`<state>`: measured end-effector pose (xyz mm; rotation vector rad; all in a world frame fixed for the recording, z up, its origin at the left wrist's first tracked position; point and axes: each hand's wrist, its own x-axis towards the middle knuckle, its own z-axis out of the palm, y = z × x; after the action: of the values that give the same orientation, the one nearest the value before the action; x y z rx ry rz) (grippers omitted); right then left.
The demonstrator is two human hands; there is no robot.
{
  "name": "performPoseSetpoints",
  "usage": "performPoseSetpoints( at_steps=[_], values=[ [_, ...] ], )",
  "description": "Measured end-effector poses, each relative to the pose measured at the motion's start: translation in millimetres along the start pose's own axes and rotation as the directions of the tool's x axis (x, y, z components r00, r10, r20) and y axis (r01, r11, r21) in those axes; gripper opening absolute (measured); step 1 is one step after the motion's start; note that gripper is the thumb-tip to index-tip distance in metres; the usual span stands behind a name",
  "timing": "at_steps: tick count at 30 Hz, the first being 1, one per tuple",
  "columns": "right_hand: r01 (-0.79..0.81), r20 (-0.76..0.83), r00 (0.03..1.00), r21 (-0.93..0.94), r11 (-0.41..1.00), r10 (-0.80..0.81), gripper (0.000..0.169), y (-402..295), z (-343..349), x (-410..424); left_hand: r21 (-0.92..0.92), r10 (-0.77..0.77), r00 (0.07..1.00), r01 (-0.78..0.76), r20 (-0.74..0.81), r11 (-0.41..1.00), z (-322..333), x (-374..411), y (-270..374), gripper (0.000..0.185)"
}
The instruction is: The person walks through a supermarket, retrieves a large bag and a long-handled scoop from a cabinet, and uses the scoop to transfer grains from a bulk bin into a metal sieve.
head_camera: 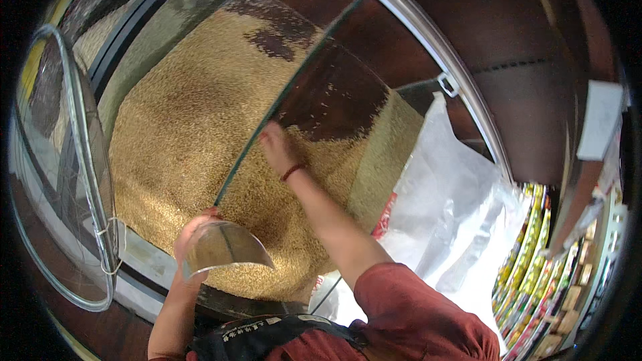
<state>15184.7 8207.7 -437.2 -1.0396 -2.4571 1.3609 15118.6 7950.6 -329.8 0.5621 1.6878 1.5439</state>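
Note:
My left hand [195, 233] is at the near end of a glass divider [273, 110], against a clear curved scoop [230, 248] whose underside or wall hides part of the hand. Whether its fingers hold the scoop or the divider's edge, I cannot tell. My right hand [277, 148], blurred and with a dark red band at the wrist, reaches over the grain beside the divider's right face. Nothing shows in it; its fingers are indistinct. Golden grain [170, 130] lies on both sides of the divider, with dark bin floor showing at the far parts.
A white plastic sack [441, 200] lies at the right over a bin of paler grain [383, 160]. A curved metal rail [426, 25] arcs above. At the left stands a wire-bound round frame [83, 135]. Packaged goods [534, 260] fill the lower right.

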Motion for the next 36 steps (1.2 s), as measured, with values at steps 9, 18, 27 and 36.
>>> performPoseSetpoints(
  at_steps=[9, 18, 27, 36],
  values=[
    [-0.673, -0.697, 0.671, -0.43, 0.602, 0.253, 0.024, 101.2, -153.2, 50.2, -0.172, -0.066, 0.997, 0.07, 0.03, 0.983, -1.6, 3.6, 0.3, 0.02],
    [-0.712, -0.441, 0.702, -0.469, 0.523, 0.56, 0.062, 143.6, -132.7, 13.5, -0.112, -0.074, 0.997, 0.069, -0.037, 0.991, -5.4, -6.7, -18.2, 0.043],
    [-0.776, 0.006, 0.573, -0.32, 0.544, 0.82, 0.063, 20.1, -53.3, -110.0, 0.099, 0.281, 0.956, -0.288, 0.081, 0.953, -7.6, 1.5, -8.3, 0.026],
    [-0.349, 0.09, 0.903, -0.414, 0.841, 0.419, 0.064, -76.8, 0.1, -214.8, 0.249, 0.359, 0.933, -0.341, -0.029, 0.906, 0.1, -8.2, 7.7, 0.028]
  ],
)
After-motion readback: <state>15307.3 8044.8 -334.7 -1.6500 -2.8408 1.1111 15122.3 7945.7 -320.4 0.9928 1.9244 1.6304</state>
